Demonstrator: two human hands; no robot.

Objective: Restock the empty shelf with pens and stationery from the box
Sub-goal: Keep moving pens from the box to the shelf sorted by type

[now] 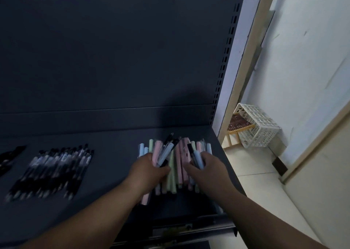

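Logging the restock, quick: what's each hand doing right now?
Left hand: grips several of the pastel pens on the shelf.
Right hand: grips more pens from the same pile.

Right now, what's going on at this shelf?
A person is stocking the dark shelf with both bare hands. The left hand and the right hand each grip a few pens from the pile of pastel pens at the shelf's right end. A row of black pens lies further left. A white basket sits on the floor to the right.
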